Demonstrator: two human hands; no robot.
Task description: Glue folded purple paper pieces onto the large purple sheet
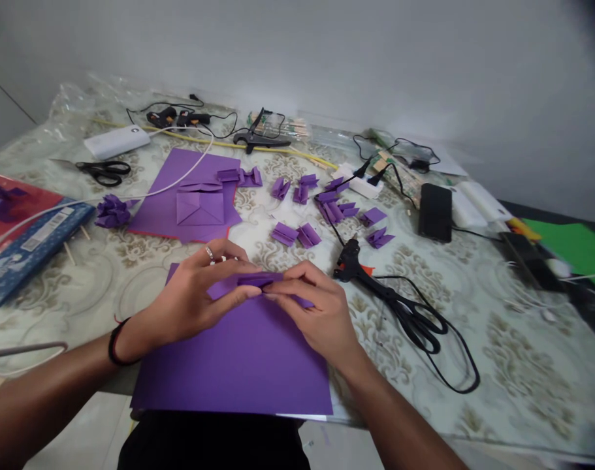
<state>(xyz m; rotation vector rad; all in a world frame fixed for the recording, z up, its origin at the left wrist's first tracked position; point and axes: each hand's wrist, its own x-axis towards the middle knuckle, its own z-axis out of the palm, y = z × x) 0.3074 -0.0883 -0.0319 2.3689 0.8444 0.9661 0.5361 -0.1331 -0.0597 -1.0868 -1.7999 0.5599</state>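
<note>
A small folded piece of purple paper (259,279) is pinched between both hands just above a large purple sheet (233,362). My left hand (204,287) wears a ring and grips the piece's left end between thumb and fingers. On its right end, my right hand (317,307) holds it with thumb and fingertips pressed together. The fingers partly cover the piece. Beyond the hands lie several folded purple paper pieces (307,235), and a larger folded purple paper (200,205) rests on more purple sheets (172,171).
To the right lie a black glue gun (349,258) with its cord, black-handled scissors (417,320) and a phone (435,212). At left are more scissors (106,171), a white power bank (117,141) and a purple paper flower (112,211). A power strip (358,181) stands behind.
</note>
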